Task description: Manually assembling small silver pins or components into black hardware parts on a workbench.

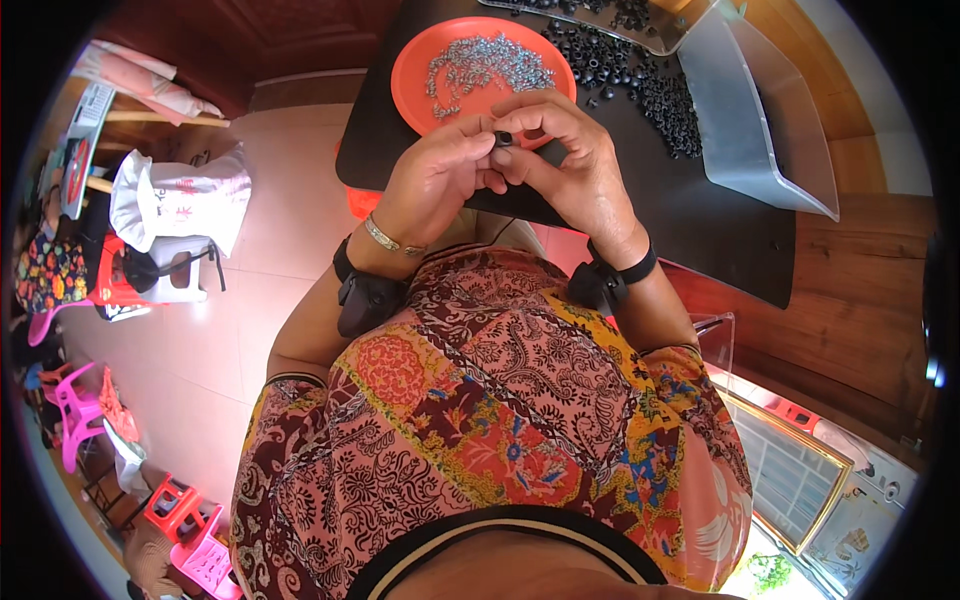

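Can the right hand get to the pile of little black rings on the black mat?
Probably yes. The right hand is beside the black rings with bare black mat between them, but its fingertips share a small black piece with the left hand.

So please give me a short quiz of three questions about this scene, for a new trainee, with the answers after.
1. True or false: both hands meet on one small black ring.
2. What lies in the orange plate? A) small silver screws B) black rings C) nothing
3. Fill in: the loose black rings lie on the black mat, between the orange plate and the clear ____ tray.

Key
1. True: the left hand and the right hand pinch the small black ring between their fingertips.
2. A: small silver screws are heaped in the orange plate.
3. plastic: the loose black rings spread on the black mat beside the clear plastic tray.
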Demonstrator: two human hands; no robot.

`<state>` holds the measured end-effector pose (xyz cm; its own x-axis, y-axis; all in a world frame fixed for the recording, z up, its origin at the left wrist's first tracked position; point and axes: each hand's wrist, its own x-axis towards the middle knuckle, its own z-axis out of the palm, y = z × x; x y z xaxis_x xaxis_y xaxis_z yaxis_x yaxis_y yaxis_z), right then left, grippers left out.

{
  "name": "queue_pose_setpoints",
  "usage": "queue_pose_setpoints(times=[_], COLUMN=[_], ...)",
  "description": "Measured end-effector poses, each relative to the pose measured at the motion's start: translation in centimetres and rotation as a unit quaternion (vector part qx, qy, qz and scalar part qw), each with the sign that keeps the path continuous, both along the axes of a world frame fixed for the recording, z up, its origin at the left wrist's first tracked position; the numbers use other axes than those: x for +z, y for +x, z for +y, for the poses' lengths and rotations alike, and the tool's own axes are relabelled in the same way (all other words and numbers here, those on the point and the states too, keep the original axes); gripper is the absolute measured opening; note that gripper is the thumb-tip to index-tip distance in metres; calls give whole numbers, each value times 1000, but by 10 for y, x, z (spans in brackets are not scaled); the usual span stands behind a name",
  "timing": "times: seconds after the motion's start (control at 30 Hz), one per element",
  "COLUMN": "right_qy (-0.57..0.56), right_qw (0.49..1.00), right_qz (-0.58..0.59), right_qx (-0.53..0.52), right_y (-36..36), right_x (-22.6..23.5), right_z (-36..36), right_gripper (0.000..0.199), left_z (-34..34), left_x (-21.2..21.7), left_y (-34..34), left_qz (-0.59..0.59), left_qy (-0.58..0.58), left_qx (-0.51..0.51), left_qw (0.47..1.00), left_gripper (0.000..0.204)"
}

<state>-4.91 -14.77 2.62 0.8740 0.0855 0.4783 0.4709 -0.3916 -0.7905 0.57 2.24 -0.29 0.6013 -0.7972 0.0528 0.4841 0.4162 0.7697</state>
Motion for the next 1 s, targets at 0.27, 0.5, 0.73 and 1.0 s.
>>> queue_pose_setpoints(times=[0.27, 0.5, 0.73, 1.0], right_qy=[-62, -87, -305, -414], right_qw=[998, 993, 952, 901], right_qz=[-19, 8, -29, -127], right_qx=[-26, -81, 1, 8], right_y=[1, 24, 54, 81], right_x=[-2, 13, 1, -20], right_z=[3, -18, -24, -7], right_gripper=[22, 18, 18, 22], left_z=[6, 32, 43, 44], left_x=[-8, -12, -27, -36], left_y=[2, 21, 28, 30], left_qz=[-5, 3, 69, 114], left_qy=[23, 2, -29, -32], left_qx=[0, 98, 130, 134], left_qw=[1000, 995, 989, 984], left_gripper=[32, 24, 24, 22])
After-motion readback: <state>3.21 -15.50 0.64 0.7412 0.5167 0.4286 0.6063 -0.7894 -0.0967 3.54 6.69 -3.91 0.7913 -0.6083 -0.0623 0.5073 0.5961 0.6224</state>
